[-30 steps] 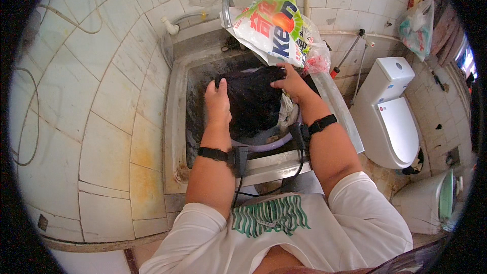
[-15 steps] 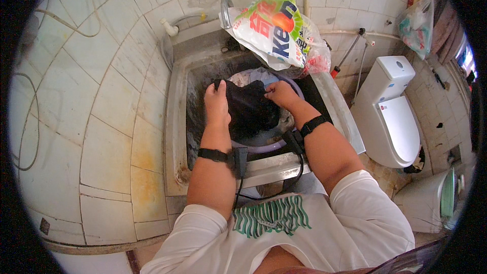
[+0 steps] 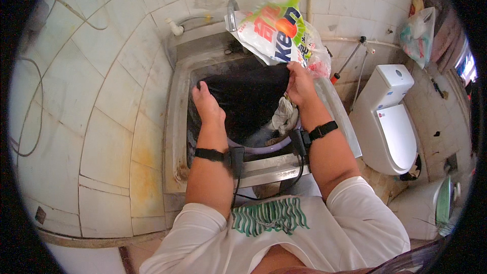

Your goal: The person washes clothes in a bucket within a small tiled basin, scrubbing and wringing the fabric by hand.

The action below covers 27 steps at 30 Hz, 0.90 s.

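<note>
White-tiled walls, yellowed in patches, enclose a small washroom, with a white ceramic toilet (image 3: 388, 116) at the right. A top-loading washing machine with a steel-grey rim (image 3: 175, 122) stands against the back wall, and a large black cloth garment (image 3: 243, 96) is held stretched across its open tub. A crinkled white, green and orange detergent bag (image 3: 276, 33) rests on the machine's back edge, just above the cloth.

The step in hand is judged to be the spreading or lifting of the garment at the tub mouth — a firm grip on both edges is called for next, so that it is not dropped.

Both forearms are extended forward over the rim. The left hand (image 3: 208, 109) is pressed on the cloth's left edge, fingers hooked over it; the right hand (image 3: 300, 83) is closed around the upper right corner. A small pale crumpled rag (image 3: 284, 116) lies just beneath the right wrist.
</note>
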Each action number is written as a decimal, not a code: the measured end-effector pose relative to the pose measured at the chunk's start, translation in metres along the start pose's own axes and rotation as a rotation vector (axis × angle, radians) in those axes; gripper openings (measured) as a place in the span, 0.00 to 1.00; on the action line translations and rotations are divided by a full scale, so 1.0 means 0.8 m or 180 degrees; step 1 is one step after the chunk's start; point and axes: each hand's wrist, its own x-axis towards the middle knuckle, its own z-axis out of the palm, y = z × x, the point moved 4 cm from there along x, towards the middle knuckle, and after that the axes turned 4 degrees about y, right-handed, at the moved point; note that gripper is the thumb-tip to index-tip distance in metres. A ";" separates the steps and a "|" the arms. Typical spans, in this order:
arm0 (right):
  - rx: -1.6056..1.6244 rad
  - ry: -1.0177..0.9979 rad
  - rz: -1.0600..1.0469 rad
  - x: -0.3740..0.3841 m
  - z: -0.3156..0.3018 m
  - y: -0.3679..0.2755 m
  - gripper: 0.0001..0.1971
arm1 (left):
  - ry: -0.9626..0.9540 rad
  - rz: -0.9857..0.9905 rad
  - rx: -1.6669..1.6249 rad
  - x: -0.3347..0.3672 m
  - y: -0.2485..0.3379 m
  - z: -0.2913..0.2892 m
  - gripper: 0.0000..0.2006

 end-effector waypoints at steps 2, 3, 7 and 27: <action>-0.0407 0.0018 0.0221 0.010 -0.024 0.007 0.13 | 0.0005 -0.0456 -0.0020 -0.008 -0.005 0.006 0.34; -0.0801 0.0047 0.0442 0.015 -0.037 0.013 0.17 | -0.0135 -0.0745 0.0000 -0.013 -0.008 0.010 0.36; -0.2663 -0.0001 0.0873 0.002 -0.029 0.031 0.26 | -0.0243 -0.0960 -0.0093 0.010 -0.038 -0.002 0.37; -0.2968 -0.0121 -0.1729 -0.009 0.007 -0.002 0.15 | -0.0631 0.1363 -0.0221 -0.001 0.020 0.004 0.15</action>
